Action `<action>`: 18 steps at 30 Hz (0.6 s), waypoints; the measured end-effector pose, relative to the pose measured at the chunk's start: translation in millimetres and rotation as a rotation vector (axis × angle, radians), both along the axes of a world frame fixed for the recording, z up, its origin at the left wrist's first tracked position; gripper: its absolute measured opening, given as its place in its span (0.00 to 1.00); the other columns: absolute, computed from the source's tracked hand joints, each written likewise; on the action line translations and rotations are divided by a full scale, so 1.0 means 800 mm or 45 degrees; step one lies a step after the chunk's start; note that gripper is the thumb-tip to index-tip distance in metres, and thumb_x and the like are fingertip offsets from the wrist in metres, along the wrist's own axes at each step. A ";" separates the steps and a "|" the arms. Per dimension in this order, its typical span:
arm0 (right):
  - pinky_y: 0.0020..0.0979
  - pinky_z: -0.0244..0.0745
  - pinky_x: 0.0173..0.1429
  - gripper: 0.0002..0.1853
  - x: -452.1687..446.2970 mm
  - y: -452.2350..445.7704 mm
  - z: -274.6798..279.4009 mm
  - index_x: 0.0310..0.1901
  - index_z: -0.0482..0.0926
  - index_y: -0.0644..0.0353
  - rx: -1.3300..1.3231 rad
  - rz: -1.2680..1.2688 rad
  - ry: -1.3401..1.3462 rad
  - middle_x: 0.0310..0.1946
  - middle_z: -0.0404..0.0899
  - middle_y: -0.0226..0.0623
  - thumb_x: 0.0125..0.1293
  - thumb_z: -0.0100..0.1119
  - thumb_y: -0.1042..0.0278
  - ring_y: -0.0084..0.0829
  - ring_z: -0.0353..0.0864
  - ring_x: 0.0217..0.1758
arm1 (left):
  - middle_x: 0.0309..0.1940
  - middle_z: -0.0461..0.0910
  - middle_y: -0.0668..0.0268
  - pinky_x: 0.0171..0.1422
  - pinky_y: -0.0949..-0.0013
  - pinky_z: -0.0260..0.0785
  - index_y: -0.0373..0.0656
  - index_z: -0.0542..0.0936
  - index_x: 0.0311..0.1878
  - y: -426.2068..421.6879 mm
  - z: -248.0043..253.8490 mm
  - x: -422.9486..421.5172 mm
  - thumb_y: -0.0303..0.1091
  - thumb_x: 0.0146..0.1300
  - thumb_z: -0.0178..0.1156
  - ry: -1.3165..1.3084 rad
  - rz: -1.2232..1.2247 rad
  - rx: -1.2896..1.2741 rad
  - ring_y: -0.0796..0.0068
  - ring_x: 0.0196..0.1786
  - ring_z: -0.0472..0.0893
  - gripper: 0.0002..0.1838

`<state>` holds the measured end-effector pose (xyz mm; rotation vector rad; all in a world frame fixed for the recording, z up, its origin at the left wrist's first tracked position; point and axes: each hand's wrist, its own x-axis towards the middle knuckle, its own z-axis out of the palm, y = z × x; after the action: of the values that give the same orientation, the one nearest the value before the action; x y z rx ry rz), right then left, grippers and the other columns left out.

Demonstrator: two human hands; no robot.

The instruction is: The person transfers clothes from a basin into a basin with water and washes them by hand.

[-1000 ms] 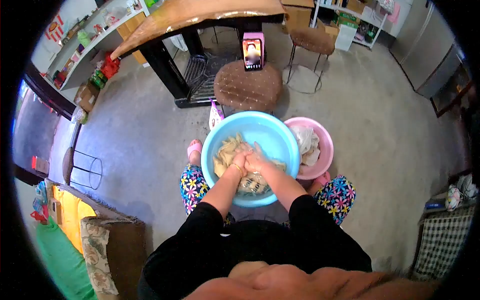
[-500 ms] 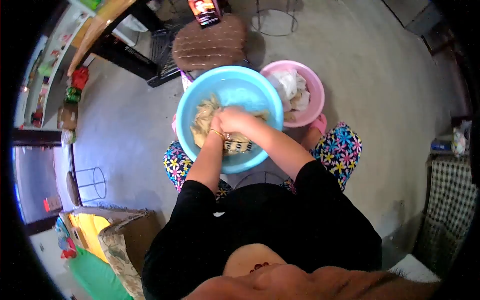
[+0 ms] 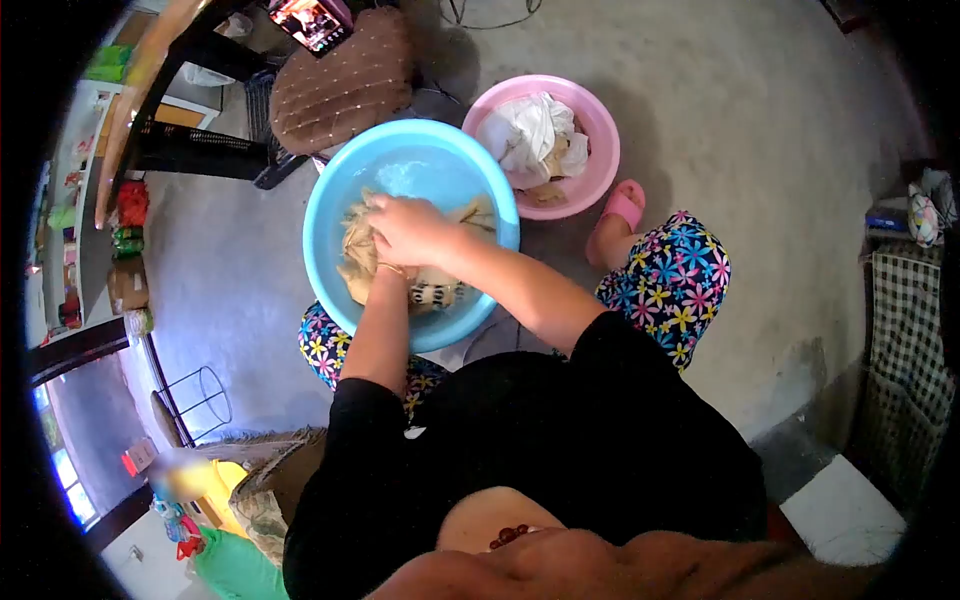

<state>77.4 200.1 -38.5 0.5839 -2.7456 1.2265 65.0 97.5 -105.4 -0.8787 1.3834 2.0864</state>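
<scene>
A light blue basin [image 3: 313, 235] sits between the knees with water in its far part. In it lies a wet, bunched beige cloth [image 3: 357, 240] with a strip of dark printed pattern near the front. My right hand [image 3: 410, 228] closes over the cloth, its fingers bent toward the left. Just below and partly covered by it, my left hand [image 3: 388, 258] grips the same cloth; its fingers are mostly hidden. A thin bracelet circles the left wrist.
Right behind the blue basin stands a pink basin [image 3: 607, 150] with white and beige cloths [image 3: 535, 135]. A brown cushioned stool [image 3: 340, 85] at the back carries a lit phone [image 3: 312, 25]. A pink slipper [image 3: 626, 203] is on the right foot. A checked cloth [image 3: 905, 340] hangs at far right.
My right hand has shifted from beside the left hand to farther over it, on the cloth. The view has turned, so both basins and the stool appear farther left.
</scene>
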 end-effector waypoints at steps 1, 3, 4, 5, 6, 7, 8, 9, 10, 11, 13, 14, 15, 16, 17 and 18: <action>0.40 0.74 0.43 0.13 -0.003 0.009 0.006 0.43 0.77 0.59 -0.154 -0.038 0.062 0.47 0.73 0.49 0.57 0.51 0.65 0.44 0.78 0.38 | 0.30 0.75 0.72 0.32 0.75 0.65 0.51 0.75 0.40 0.005 0.003 0.004 0.57 0.62 0.44 0.004 0.025 -0.022 0.78 0.31 0.73 0.20; 0.37 0.75 0.42 0.13 -0.020 0.038 0.024 0.43 0.77 0.59 -0.459 -0.117 0.197 0.45 0.74 0.48 0.57 0.53 0.65 0.41 0.79 0.36 | 0.29 0.75 0.73 0.29 0.77 0.64 0.51 0.75 0.39 0.012 0.002 0.007 0.57 0.62 0.44 0.013 0.057 -0.063 0.80 0.30 0.73 0.20; 0.34 0.75 0.40 0.13 -0.027 0.059 0.036 0.43 0.77 0.60 -0.593 -0.134 0.167 0.43 0.75 0.47 0.58 0.53 0.66 0.37 0.79 0.35 | 0.28 0.75 0.74 0.28 0.77 0.64 0.51 0.75 0.38 0.012 -0.004 0.006 0.57 0.62 0.44 0.011 0.055 -0.068 0.81 0.29 0.73 0.20; 0.30 0.75 0.39 0.13 -0.033 0.085 0.048 0.44 0.77 0.60 -0.726 -0.152 0.137 0.40 0.76 0.45 0.58 0.52 0.67 0.33 0.79 0.34 | 0.25 0.74 0.73 0.26 0.77 0.63 0.50 0.75 0.39 -0.003 -0.024 0.000 0.59 0.62 0.42 -0.066 -0.011 -0.028 0.80 0.26 0.72 0.23; 0.27 0.74 0.37 0.12 -0.042 0.105 0.048 0.44 0.77 0.60 -0.829 -0.227 0.197 0.37 0.77 0.42 0.59 0.52 0.68 0.30 0.78 0.32 | 0.23 0.74 0.72 0.24 0.76 0.62 0.48 0.75 0.40 -0.034 -0.056 -0.008 0.61 0.61 0.39 -0.144 -0.078 0.013 0.78 0.24 0.71 0.26; 0.24 0.73 0.36 0.12 -0.055 0.127 0.043 0.44 0.77 0.60 -0.928 -0.304 0.260 0.35 0.78 0.39 0.59 0.51 0.69 0.26 0.77 0.30 | 0.20 0.73 0.72 0.22 0.76 0.61 0.47 0.75 0.41 -0.034 -0.050 -0.013 0.64 0.61 0.37 -0.221 -0.145 0.055 0.77 0.21 0.71 0.30; 0.23 0.72 0.36 0.12 -0.062 0.151 0.034 0.44 0.77 0.59 -0.991 -0.399 0.121 0.35 0.78 0.37 0.60 0.51 0.70 0.25 0.77 0.30 | 0.13 0.65 0.77 0.16 0.77 0.52 0.47 0.74 0.36 -0.021 -0.052 -0.009 0.64 0.60 0.37 -0.170 -0.015 -0.070 0.80 0.14 0.63 0.29; 0.23 0.72 0.36 0.12 -0.070 0.172 0.024 0.45 0.77 0.59 -1.052 -0.497 -0.022 0.35 0.78 0.35 0.60 0.50 0.71 0.23 0.77 0.31 | 0.15 0.67 0.77 0.18 0.78 0.54 0.48 0.74 0.35 -0.022 -0.046 -0.006 0.63 0.60 0.39 -0.179 -0.069 -0.079 0.81 0.16 0.65 0.27; 0.26 0.73 0.38 0.12 -0.084 0.187 0.000 0.43 0.77 0.61 -1.216 -0.632 0.009 0.35 0.78 0.39 0.58 0.51 0.71 0.27 0.78 0.33 | 0.17 0.68 0.77 0.19 0.79 0.56 0.48 0.73 0.35 -0.025 -0.043 -0.004 0.61 0.60 0.41 -0.185 -0.123 -0.089 0.81 0.18 0.67 0.25; 0.29 0.73 0.41 0.12 -0.099 0.200 -0.037 0.41 0.78 0.63 -1.377 -0.767 0.039 0.35 0.78 0.43 0.55 0.52 0.71 0.31 0.79 0.35 | 0.19 0.70 0.77 0.21 0.80 0.57 0.49 0.73 0.34 -0.026 -0.042 -0.003 0.60 0.61 0.44 -0.193 -0.176 -0.097 0.82 0.20 0.68 0.23; 0.30 0.71 0.47 0.12 -0.118 0.221 -0.122 0.42 0.77 0.64 -1.326 -1.054 0.075 0.36 0.78 0.43 0.55 0.50 0.73 0.34 0.77 0.40 | 0.18 0.69 0.77 0.20 0.81 0.55 0.49 0.74 0.38 -0.023 -0.049 0.000 0.62 0.59 0.45 -0.141 -0.126 -0.178 0.84 0.19 0.67 0.25; 0.31 0.69 0.51 0.13 -0.116 0.227 -0.156 0.43 0.76 0.64 -1.228 -1.173 0.062 0.38 0.77 0.45 0.55 0.50 0.72 0.36 0.76 0.44 | 0.18 0.69 0.77 0.20 0.81 0.55 0.48 0.74 0.40 -0.026 -0.052 0.003 0.62 0.58 0.45 -0.125 -0.110 -0.175 0.84 0.19 0.67 0.25; 0.33 0.66 0.55 0.15 -0.113 0.230 -0.190 0.44 0.76 0.64 -1.129 -1.288 0.048 0.41 0.76 0.46 0.54 0.51 0.72 0.39 0.74 0.47 | 0.18 0.69 0.77 0.20 0.81 0.55 0.48 0.74 0.41 -0.026 -0.053 0.003 0.63 0.58 0.45 -0.107 -0.094 -0.175 0.84 0.19 0.67 0.26; 0.34 0.64 0.57 0.15 -0.108 0.227 -0.231 0.44 0.75 0.64 -1.119 -1.390 -0.145 0.43 0.75 0.47 0.53 0.52 0.71 0.41 0.72 0.50 | 0.19 0.69 0.78 0.18 0.81 0.54 0.47 0.74 0.42 -0.007 -0.038 0.003 0.64 0.58 0.45 -0.125 0.071 -0.291 0.84 0.19 0.67 0.28; 0.36 0.62 0.59 0.16 -0.103 0.224 -0.269 0.45 0.75 0.63 -1.105 -1.484 -0.342 0.46 0.73 0.49 0.53 0.53 0.70 0.43 0.70 0.53 | 0.17 0.68 0.77 0.18 0.80 0.54 0.45 0.74 0.41 -0.006 -0.040 0.003 0.64 0.58 0.44 -0.147 0.026 -0.269 0.83 0.17 0.66 0.29; 0.36 0.62 0.59 0.17 -0.094 0.219 -0.288 0.45 0.75 0.62 -1.006 -1.524 -0.406 0.46 0.73 0.49 0.52 0.54 0.68 0.44 0.69 0.53 | 0.14 0.66 0.76 0.18 0.80 0.54 0.43 0.74 0.41 -0.009 -0.039 0.003 0.64 0.58 0.43 -0.167 -0.017 -0.246 0.82 0.16 0.64 0.30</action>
<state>1.9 375.6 -268.8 -1.1831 -1.7751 1.7629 67.5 90.0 -136.6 -1.0604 1.5329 1.8712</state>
